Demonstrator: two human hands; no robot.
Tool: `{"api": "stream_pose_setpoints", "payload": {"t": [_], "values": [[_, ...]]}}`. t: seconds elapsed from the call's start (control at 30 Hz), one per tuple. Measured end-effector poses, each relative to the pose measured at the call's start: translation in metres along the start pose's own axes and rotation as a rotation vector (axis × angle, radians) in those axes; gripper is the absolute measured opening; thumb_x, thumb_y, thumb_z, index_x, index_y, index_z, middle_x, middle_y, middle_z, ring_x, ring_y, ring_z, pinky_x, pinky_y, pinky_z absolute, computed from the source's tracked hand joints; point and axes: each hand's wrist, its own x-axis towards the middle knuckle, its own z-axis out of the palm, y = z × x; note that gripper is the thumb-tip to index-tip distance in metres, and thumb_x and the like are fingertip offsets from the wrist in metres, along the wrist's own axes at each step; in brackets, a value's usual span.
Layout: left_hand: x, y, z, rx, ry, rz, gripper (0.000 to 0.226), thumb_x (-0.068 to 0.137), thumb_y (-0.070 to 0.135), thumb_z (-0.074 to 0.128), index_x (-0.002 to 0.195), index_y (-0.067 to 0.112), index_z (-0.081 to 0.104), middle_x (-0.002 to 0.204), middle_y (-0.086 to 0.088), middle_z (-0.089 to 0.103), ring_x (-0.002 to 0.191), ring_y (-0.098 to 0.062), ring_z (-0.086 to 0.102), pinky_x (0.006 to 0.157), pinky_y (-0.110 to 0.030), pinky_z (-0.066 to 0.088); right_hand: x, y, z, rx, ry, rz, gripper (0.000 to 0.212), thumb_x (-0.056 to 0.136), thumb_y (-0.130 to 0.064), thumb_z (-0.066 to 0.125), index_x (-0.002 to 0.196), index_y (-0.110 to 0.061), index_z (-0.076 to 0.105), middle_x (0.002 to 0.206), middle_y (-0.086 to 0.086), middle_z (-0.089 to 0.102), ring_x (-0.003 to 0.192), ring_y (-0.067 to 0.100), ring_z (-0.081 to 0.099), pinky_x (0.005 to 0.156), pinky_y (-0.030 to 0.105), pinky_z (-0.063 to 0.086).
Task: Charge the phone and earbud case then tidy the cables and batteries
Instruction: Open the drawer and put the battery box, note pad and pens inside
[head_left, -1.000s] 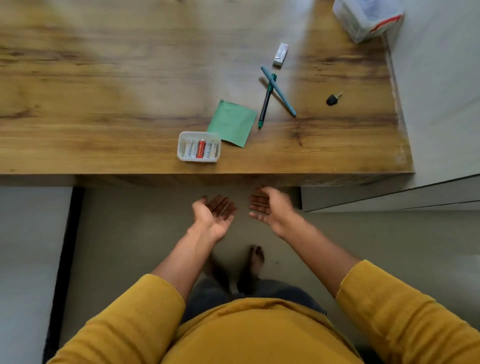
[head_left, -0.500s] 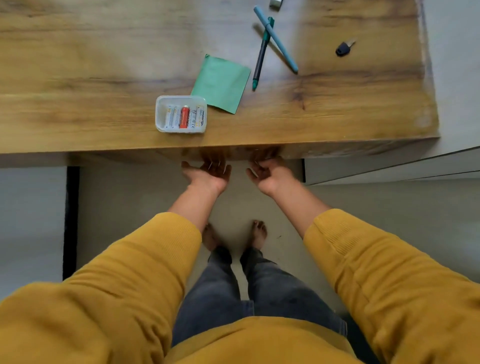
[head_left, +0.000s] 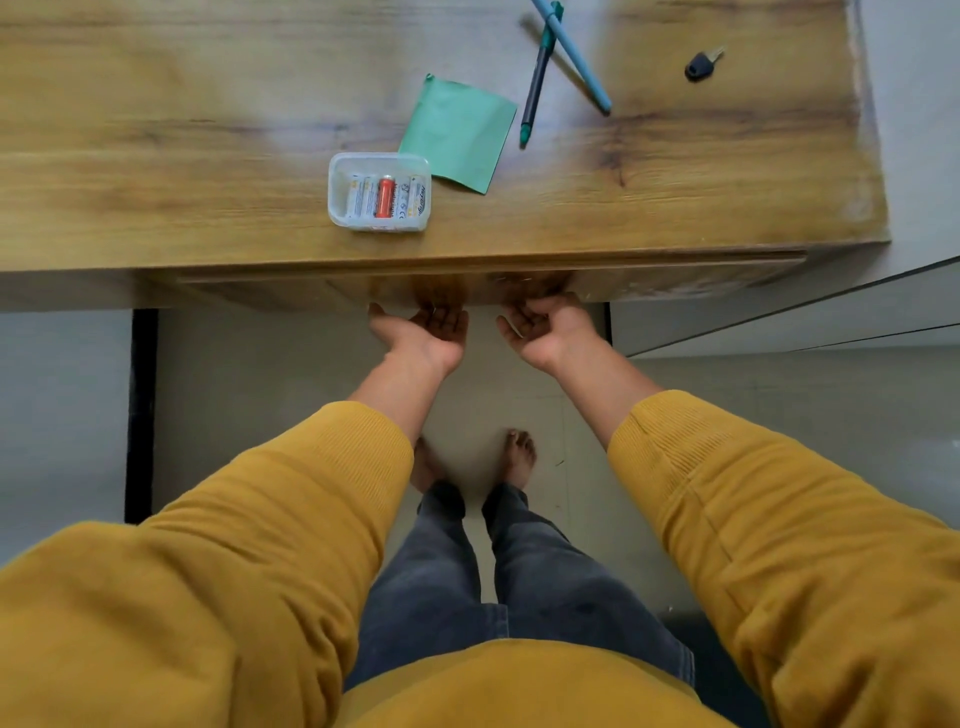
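While palms face up: both hands reach under the front edge of the desk, fingertips out of sight beneath it.
Left hand (head_left: 423, 332): palm up, thumb spread to the left, fingers extended forward under the drawer front (head_left: 467, 291); whether they hook its underside cannot be told.
Right hand (head_left: 545, 327): palm up, fingers curled up against the lower edge of the drawer front; the tips are hidden, so the grip itself cannot be told.
Drawer front: a wooden panel just below the desk top, long axis left to right, standing slightly out from the edge.
Battery tray (head_left: 379, 192): clear plastic box on the desk (head_left: 156, 156), near the front edge, just beyond and left of the left hand.
Batteries (head_left: 387, 196): lying side by side in the tray, long axes pointing away from the desk's front edge; one orange among white ones.
Green paper (head_left: 460, 135): flat, its corner touching the tray's far right corner.
Pens (head_left: 550, 67): two crossed, beyond and right of the tray.
Key (head_left: 698, 67): far right of the tray, well apart.
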Motion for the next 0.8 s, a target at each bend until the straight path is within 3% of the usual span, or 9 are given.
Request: {"api": "stream_pose_setpoints", "payload": {"t": [0.1,0.2,0.37,0.57,0.7,0.8], "values": [[-0.001,-0.005,-0.012,-0.015,0.021,-0.009,0.079,0.1,0.071,0.03,0.125,0.004,0.063,0.137,-0.018,0.066,0.125,-0.031,0.065,0.118,-0.046,0.043,-0.007,0.009,-0.008,0.001,0.012,0.008,0.031,0.103,0.006,0.034,0.099,-0.012,0.059,0.103,0.008,0.065,0.139,0.028,0.057,0.107,0.047,0.044],[-0.007,-0.01,-0.027,-0.018,0.031,-0.013,0.083,0.099,0.072,0.032,0.134,0.003,0.062,0.135,-0.019,0.067,0.124,-0.032,0.065,0.119,-0.047,0.042,-0.014,0.019,-0.02,0.006,0.035,0.012,0.032,0.102,0.006,0.034,0.099,-0.012,0.06,0.101,0.008,0.068,0.138,0.028,0.058,0.101,0.047,0.046],[-0.021,-0.018,-0.049,-0.016,0.046,-0.022,0.08,0.099,0.073,0.038,0.13,0.006,0.066,0.129,-0.019,0.071,0.12,-0.034,0.068,0.118,-0.047,0.043,-0.024,0.037,-0.039,0.013,0.046,0.013,0.03,0.102,0.004,0.036,0.102,-0.012,0.062,0.107,0.011,0.07,0.135,0.027,0.061,0.098,0.047,0.047],[-0.036,-0.024,-0.072,-0.017,0.059,-0.022,0.078,0.1,0.07,0.037,0.134,0.006,0.067,0.131,-0.017,0.072,0.119,-0.034,0.071,0.118,-0.048,0.042,-0.036,0.049,-0.06,0.007,0.062,0.022,0.029,0.1,0.006,0.037,0.104,-0.01,0.061,0.142,0.018,0.065,0.131,0.031,0.063,0.1,0.05,0.049],[-0.044,-0.027,-0.083,0.058,0.106,-0.016,0.073,0.109,0.058,0.025,0.135,0.001,0.063,0.131,-0.023,0.07,0.123,-0.037,0.066,0.12,-0.049,0.04,-0.044,0.051,-0.07,-0.043,0.071,0.058,0.029,0.102,0.006,0.037,0.116,-0.002,0.062,0.136,0.019,0.068,0.131,0.033,0.063,0.103,0.048,0.05],[-0.054,-0.03,-0.092,0.227,0.156,-0.051,0.066,0.112,0.04,0.019,0.136,-0.007,0.059,0.135,-0.03,0.065,0.13,-0.041,0.06,0.119,-0.05,0.041,-0.056,0.051,-0.073,-0.232,0.032,0.12,0.028,0.107,-0.001,0.036,0.122,-0.001,0.059,0.136,0.019,0.067,0.134,0.036,0.06,0.108,0.047,0.047]]}}
